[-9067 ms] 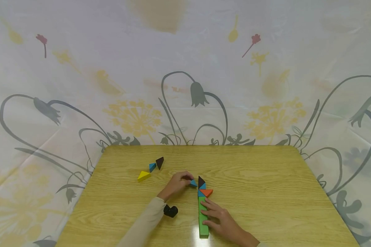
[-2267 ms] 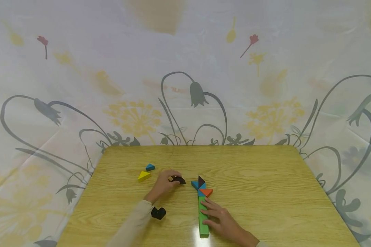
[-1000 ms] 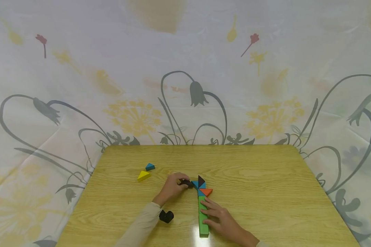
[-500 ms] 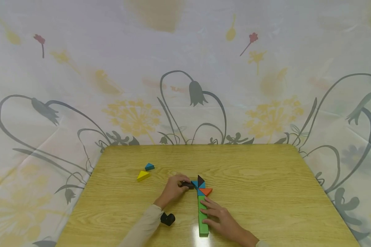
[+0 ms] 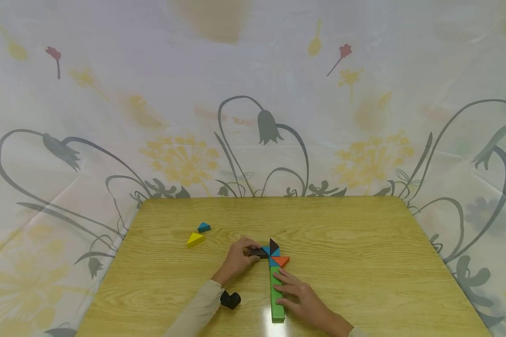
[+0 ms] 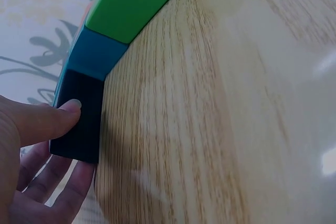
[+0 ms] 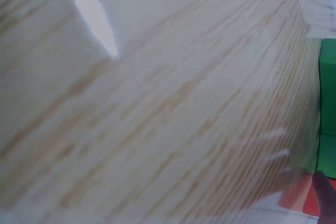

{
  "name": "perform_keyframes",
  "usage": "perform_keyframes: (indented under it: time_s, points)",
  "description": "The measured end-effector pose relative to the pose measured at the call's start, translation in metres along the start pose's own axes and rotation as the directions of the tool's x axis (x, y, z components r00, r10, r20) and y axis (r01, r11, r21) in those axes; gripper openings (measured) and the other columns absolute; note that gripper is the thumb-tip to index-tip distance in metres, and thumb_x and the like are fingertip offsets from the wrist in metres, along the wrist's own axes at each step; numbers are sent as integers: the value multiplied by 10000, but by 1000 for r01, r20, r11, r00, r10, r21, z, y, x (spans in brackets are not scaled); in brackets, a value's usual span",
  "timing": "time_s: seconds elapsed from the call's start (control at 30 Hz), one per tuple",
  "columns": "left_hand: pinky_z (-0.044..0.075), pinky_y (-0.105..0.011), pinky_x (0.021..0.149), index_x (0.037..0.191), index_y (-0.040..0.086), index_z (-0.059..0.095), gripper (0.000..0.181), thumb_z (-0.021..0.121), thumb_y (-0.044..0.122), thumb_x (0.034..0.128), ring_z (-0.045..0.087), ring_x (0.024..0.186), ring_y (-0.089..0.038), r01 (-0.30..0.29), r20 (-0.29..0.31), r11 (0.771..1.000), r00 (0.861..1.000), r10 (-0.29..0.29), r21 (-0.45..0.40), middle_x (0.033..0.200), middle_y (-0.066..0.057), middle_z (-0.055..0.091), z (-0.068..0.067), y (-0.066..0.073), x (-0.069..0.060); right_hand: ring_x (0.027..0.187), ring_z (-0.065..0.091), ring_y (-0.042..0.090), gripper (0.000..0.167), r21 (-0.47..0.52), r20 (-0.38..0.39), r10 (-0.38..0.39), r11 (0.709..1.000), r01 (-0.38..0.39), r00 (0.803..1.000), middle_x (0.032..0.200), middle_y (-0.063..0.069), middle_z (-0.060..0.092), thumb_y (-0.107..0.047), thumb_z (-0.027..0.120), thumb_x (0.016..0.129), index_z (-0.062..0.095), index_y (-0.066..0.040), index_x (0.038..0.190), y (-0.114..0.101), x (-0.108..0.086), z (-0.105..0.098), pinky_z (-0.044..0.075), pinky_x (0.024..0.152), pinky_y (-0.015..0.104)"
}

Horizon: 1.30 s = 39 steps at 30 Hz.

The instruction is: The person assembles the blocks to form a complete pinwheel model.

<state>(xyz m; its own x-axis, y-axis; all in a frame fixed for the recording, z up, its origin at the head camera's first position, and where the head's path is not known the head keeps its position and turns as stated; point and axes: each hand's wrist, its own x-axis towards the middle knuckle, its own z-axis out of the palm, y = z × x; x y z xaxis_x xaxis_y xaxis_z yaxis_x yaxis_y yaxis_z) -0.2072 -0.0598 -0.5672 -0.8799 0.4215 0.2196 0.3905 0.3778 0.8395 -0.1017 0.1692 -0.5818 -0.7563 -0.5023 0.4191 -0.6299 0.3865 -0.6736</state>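
My left hand [image 5: 236,260] pinches a dark brown triangular block [image 5: 259,253] between thumb and fingers. That block lies against blue triangles at the centre of a block figure; in the left wrist view the dark block [image 6: 80,119] touches a blue one [image 6: 95,52]. Another dark triangle [image 5: 273,246] points up at the top, and an orange triangle [image 5: 281,260] juts right. Below them runs a column of green blocks [image 5: 277,304]. My right hand [image 5: 305,302] rests its extended fingertips on the green column's right side. In the right wrist view, one fingertip shows beside a red-orange block [image 7: 312,203].
A yellow triangle [image 5: 196,240] and a small blue triangle [image 5: 204,227] lie on the wooden table [image 5: 346,224], left of and behind my left hand. A black device [image 5: 230,300] sits at the left wrist. A patterned cloth hangs behind the table.
The left hand has carried the dark block rightward until it meets the blue triangles. Earlier, it set a blue triangle on the figure's left side. The right hand has stayed at the green column.
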Motion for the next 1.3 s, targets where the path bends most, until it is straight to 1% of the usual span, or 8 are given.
perform_keyframes:
  time_s: [0.13,0.3,0.43,0.7,0.93,1.1,1.3]
  points:
    - [531,-344,780,1042,53,685,225,716,16,822,589,930,-261,11,7,1000,1000,-11,0,1031,-83,607,1,0,0,1281,404,392,375,-8,10,15,1000,-15,1000,1363,157,505,-251,668,874,663,-35,1181,1,0,0,410,1004,369]
    - [531,-370,777,1045,40,686,231,719,12,819,590,925,-258,20,11,1000,1000,-20,-2,1021,-84,615,2,1,2,1290,395,382,383,-5,19,26,1000,-26,999,1373,144,499,-260,668,874,660,-46,1192,3,1,-1,413,1003,370]
    - [529,-384,781,1046,33,686,232,724,23,818,593,922,-261,10,13,1000,1000,-10,0,1018,-84,623,3,1,3,1277,406,395,378,-13,12,18,1000,-18,1000,1363,154,507,-253,673,869,664,-45,1185,4,1,-1,423,993,379]
    - [528,-318,769,1057,25,680,239,721,27,821,598,921,-248,-4,15,1000,1000,4,-8,1018,-73,627,3,-1,3,1262,415,414,371,-15,6,15,1000,-15,1000,1346,161,521,-242,681,862,672,-28,1165,2,2,-1,426,990,391]
    - [530,-307,765,1069,15,676,247,717,29,826,600,923,-256,-13,22,1000,1000,13,-13,1027,-94,628,2,0,4,1264,415,410,374,-17,6,14,1000,-14,1000,1348,161,519,-244,681,862,671,-28,1167,1,3,-1,428,989,390]
    - [527,-325,771,1090,27,670,260,714,46,835,594,937,-269,9,31,1000,999,-9,-12,1040,-103,625,1,3,3,1264,415,409,372,-18,2,15,1000,-15,1000,1348,161,518,-244,680,862,672,-31,1167,1,2,-1,430,986,396]
    - [520,-345,789,1142,39,649,290,698,91,861,588,966,-263,60,66,998,996,-62,20,1077,-93,609,-4,8,4,1267,416,401,369,-26,3,11,1000,-11,1000,1350,160,517,-243,683,862,673,-31,1163,0,0,0,425,987,405]
